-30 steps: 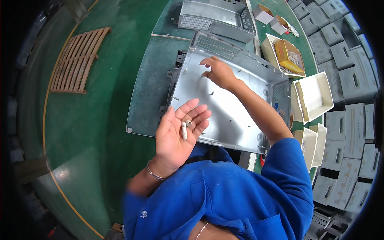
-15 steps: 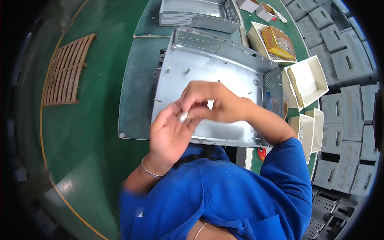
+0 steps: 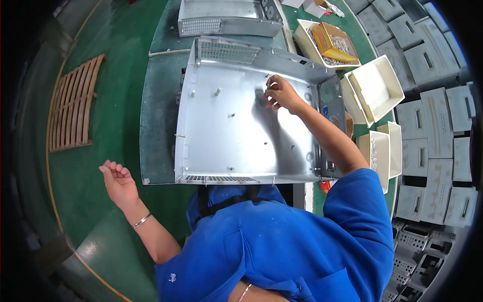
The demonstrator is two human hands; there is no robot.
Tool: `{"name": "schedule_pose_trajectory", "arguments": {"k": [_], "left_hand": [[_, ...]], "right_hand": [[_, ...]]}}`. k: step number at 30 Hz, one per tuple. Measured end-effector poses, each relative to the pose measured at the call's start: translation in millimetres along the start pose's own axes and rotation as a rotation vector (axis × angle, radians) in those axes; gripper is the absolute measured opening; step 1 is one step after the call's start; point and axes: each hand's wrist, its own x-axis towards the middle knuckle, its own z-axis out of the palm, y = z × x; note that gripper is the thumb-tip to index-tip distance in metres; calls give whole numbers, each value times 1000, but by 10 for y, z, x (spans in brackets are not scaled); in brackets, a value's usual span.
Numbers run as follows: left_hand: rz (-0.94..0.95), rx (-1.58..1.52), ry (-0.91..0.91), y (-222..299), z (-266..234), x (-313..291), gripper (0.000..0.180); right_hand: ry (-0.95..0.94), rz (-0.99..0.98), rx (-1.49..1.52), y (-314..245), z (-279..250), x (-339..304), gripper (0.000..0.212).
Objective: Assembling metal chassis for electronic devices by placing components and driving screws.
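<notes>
A shallow metal case (image 3: 221, 141) lies open side up on the green bench. Two whitish standoffs rise from its floor: one standoff (image 3: 218, 91) towards the far left, another (image 3: 193, 93) by the left wall. Several short dark studs, such as this stud (image 3: 233, 115), stick up too. Over the far right part of the case floor is my right hand (image 3: 282, 94), its fingers bent together by a stud; whatever they pinch is hidden. Out to the left, over the floor and away from the bench, my left hand (image 3: 121, 185) is raised with curled fingers; its contents cannot be made out.
Beyond sits a second metal case (image 3: 229, 26). Along the right stand a cream bin (image 3: 303, 38) of small pale parts with a yellow box (image 3: 329, 49) inside, and more cream bins (image 3: 390, 93). A wooden pallet (image 3: 75, 103) lies on the left floor; grey metal boxes (image 3: 436, 186) are stacked far right.
My hands were together over the case with a small white piece between them. Now they are apart: the left has swung out left, the right has reached farther into the case.
</notes>
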Motion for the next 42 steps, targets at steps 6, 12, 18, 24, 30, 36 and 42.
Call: {"name": "schedule_pose_trajectory", "arguments": {"k": [6,12,18,24,30,36,42], "left_hand": [[-14,495,735,-168,-348,-212,40],[-99,347,747,-196,-591,-240,40],[-113,322,656,-241,-384,-154,37],[-118,261,540,-276,-155,-99,34],[-123,248,416,-411,347,-40,28],[-77,246,331,-414,656,-81,25],[-50,259,313,-390,740,-187,25]], "right_hand": [[73,-176,-202,163,57,50,16],[115,-260,-221,309,117,93,10],[129,-212,-17,292,159,82,16],[171,-306,-432,332,121,86,11],[137,-491,-607,226,142,71,12],[80,-489,-776,179,166,133,12],[33,-498,-709,157,61,100,11]]}}
